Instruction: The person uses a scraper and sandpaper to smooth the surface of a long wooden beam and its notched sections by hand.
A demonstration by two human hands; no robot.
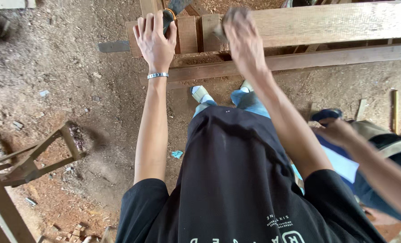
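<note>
Over a sawdust-strewn floor (74,81), the left hand (154,40) grips a saw handle (173,11) while the blurred right hand (242,38) presses open on the plank (326,22).

Sawdust-strewn dirt floor (74,81), wooden stool (34,157) at left

Small wooden stool frame (38,155) at left on sawdust-strewn dirt floor (74,81). Scrap of blue paper (177,154) near it. Wood offcuts (74,233) bottom left. Thin stick (395,110) at right. Co-worker's arm (376,166) reaching in from right edge.
</note>
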